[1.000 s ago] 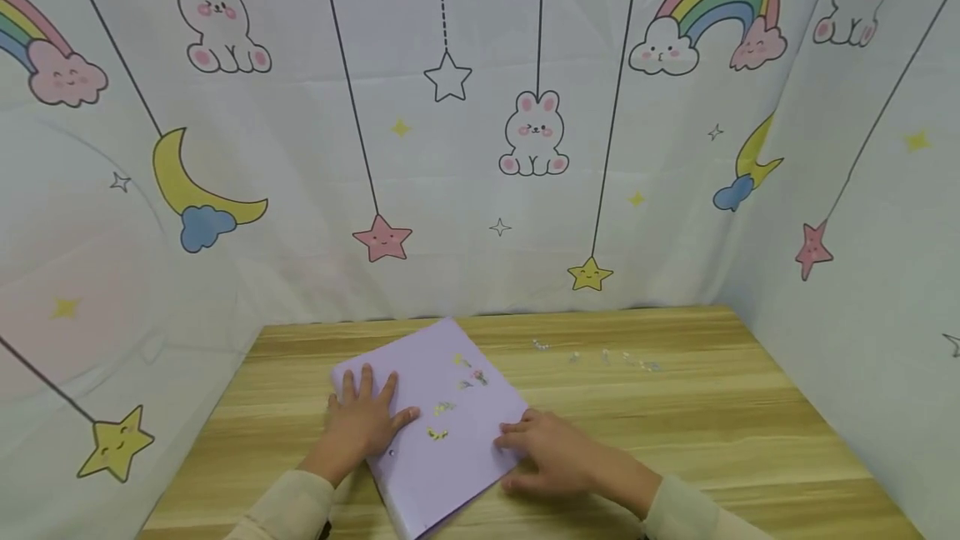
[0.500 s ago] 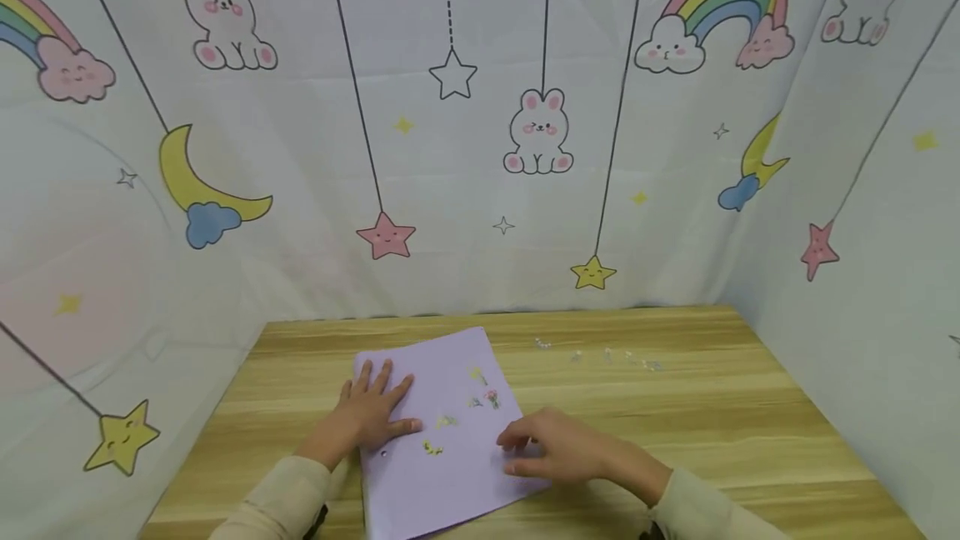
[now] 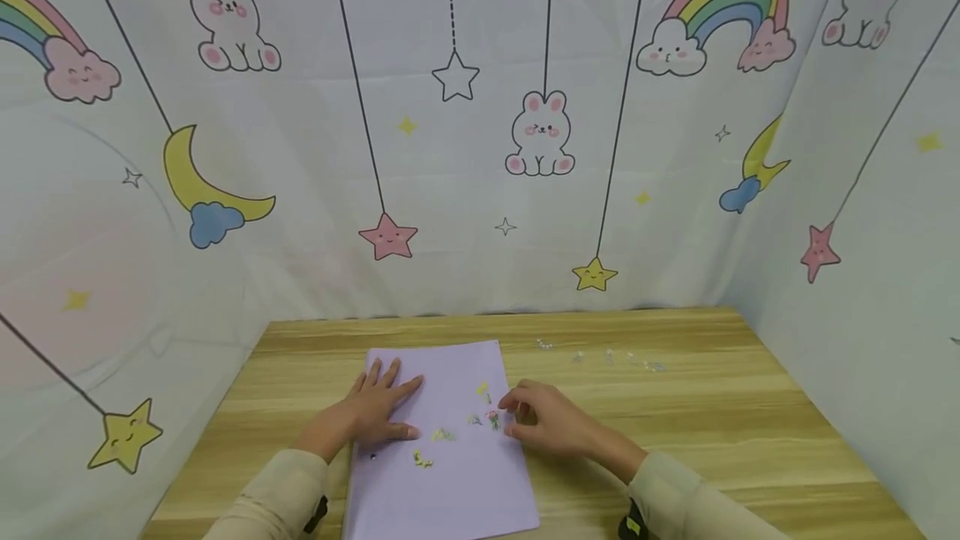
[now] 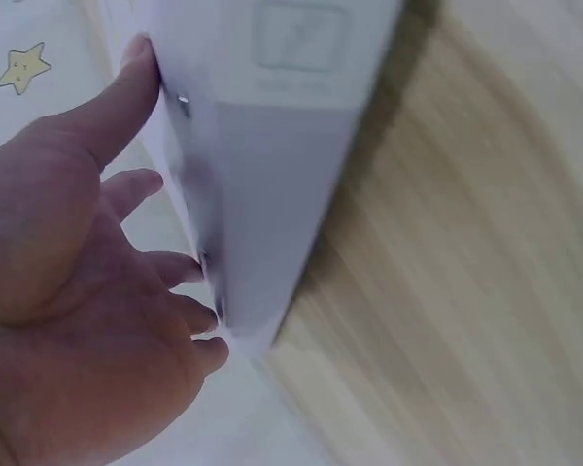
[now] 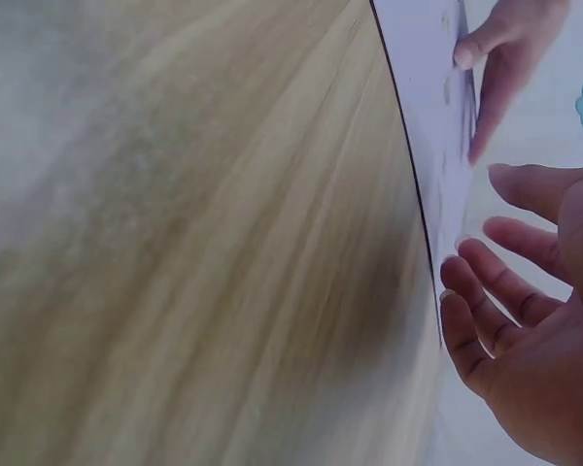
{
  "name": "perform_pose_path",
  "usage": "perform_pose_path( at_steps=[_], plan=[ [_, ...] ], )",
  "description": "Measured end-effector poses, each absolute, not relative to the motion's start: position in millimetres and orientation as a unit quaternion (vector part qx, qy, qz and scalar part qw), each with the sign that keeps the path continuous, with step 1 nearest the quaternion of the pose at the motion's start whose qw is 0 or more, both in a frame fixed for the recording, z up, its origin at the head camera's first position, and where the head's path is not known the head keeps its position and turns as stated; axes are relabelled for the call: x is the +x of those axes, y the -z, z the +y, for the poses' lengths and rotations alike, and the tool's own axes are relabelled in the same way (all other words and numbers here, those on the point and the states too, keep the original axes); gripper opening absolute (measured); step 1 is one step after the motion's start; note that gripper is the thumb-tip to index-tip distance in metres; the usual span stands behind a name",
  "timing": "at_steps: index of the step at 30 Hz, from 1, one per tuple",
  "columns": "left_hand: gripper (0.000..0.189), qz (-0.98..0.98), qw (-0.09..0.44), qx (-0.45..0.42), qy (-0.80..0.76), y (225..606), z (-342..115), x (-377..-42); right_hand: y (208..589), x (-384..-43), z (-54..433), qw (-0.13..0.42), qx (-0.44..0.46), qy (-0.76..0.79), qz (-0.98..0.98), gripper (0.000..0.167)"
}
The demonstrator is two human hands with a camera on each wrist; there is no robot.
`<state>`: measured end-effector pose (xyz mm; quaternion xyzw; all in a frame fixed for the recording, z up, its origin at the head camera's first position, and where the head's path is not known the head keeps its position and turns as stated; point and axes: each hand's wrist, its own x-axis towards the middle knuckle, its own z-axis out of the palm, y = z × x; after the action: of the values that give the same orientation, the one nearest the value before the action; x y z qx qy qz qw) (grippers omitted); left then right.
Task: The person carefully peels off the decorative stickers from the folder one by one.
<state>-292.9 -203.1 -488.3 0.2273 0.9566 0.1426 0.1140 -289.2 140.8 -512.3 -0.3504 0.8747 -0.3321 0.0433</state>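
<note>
A lilac binder lies on the table, and in the left wrist view its thick spine shows a pale label area. Small flower stickers, among them a yellow one and a pink bouquet, are on the cover. My left hand rests on the cover's upper left with fingers spread. By the right edge is my right hand, its fingertips close to the bouquet sticker. In the right wrist view these fingers are loosely bent with nothing between them.
Several small clear pieces lie in a row on the wood-grain table, right of the binder. A white curtain printed with rabbits, stars and moons hangs behind and at both sides.
The binder has turned from slanted to nearly straight and come a little toward me, its right edge further right. My left hand has stayed on it; my right hand has moved up along that edge.
</note>
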Motion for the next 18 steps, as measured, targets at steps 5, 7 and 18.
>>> perform_pose_path(
  at_steps=[5,7,18],
  plan=[
    [0.091,0.957,0.105,0.231,-0.143,478.3,-184.2,-287.7,515.8,-296.1,134.0,0.042,-0.344,0.322,0.881,0.024],
    [0.096,0.958,0.104,0.229,-0.134,478.1,-175.7,-286.9,517.3,-300.2,131.7,0.040,-0.343,0.313,0.885,0.024],
    [0.106,0.971,0.081,0.214,-0.067,483.1,-152.1,-287.5,524.0,-312.5,125.0,0.042,-0.339,0.312,0.887,0.021]
  ],
)
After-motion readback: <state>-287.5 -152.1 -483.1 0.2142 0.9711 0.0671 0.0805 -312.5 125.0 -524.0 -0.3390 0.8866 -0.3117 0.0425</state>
